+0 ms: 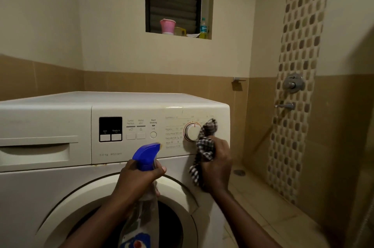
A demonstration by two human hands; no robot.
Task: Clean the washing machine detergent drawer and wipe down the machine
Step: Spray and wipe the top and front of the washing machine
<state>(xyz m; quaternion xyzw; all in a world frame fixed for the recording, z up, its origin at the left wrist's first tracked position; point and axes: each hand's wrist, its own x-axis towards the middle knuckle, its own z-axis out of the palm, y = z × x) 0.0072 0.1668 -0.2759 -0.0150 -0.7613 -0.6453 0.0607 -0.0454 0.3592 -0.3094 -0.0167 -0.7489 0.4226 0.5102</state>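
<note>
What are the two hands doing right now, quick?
Left hand: closed around the neck of the spray bottle.
Right hand: closed on the checked cloth, which it presses beside the program dial.

We face the washing machine (50, 187), which stands against the back wall. Its detergent drawer (38, 151) sits shut at the upper left of the front, the display (110, 129) right of it, and the dial (192, 132) further right. Our left hand (137, 177) holds a spray bottle (145, 158) before the door (178, 223), below the panel. Our right hand (217, 164) presses a cloth (205, 146) against the panel, touching the dial's right side. Above, on the window ledge (178, 35), stand a cup (167, 26) and a bottle (203, 28); taps (292, 83) hang on the right wall.
</note>
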